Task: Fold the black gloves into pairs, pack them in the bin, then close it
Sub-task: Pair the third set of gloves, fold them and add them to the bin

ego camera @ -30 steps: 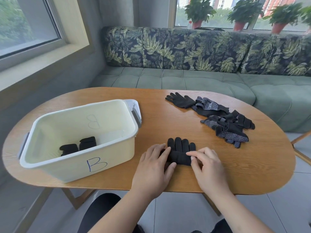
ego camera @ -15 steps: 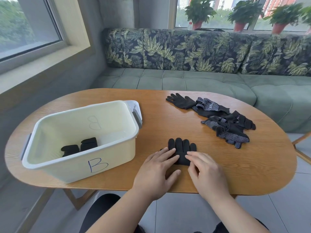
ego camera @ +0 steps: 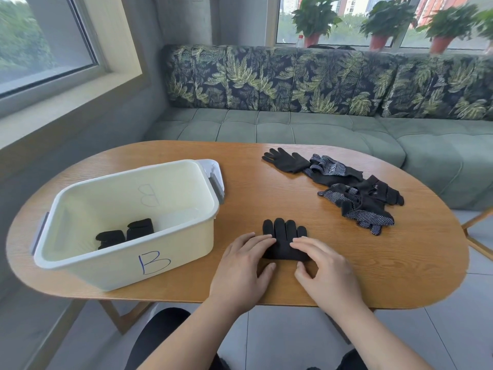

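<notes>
The left hand (ego camera: 241,268) and right hand (ego camera: 324,268) are lying flat, side by side, straight fingers pressing on the near half of a black glove (ego camera: 284,232) on the bench (ego camera: 400,252), gripping nothing. The glove's fingers are pointing away. The open bin (ego camera: 80,268), left of the hands, is holding two folded bundles (ego camera: 125,233). Loose gloves (ego camera: 354,198) are lying heaped farther right.

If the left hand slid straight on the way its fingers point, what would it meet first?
The left hand touches the black glove; past it, bare table, then probably the loose gloves.
</notes>
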